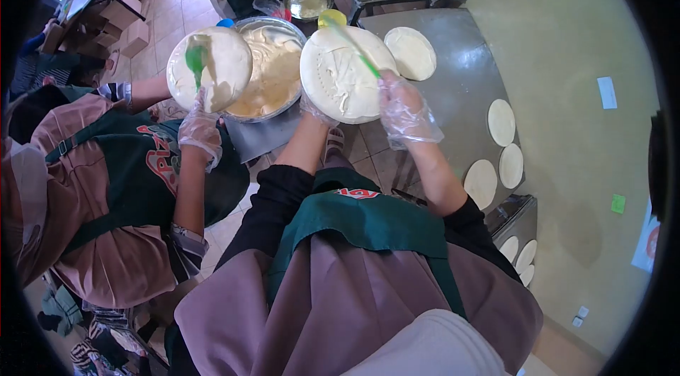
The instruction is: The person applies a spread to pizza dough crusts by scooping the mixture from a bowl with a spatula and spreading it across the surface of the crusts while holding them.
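My left hand (319,111), in a clear plastic glove, supports a round pizza base (354,96) from below; its fingers are mostly hidden beneath. Pale cream lies unevenly over the base, with ridges and a row of small marks. In my gloved right hand (407,110) is a green spatula (368,63), closed in my fingers and slanting up and left across the base. Its far end looks coated in cream. Just left of the base, a large metal bowl (301,96) holds a mass of cream (265,68).
At left, a co-worker holds another base (230,78) and a green spatula (196,60). Another person stands beyond the bowl, near a smaller metal bowl (308,2) and a yellow item (331,18). Several bases, one a plain base (411,54), lie on the metal table (453,57) along the wall.
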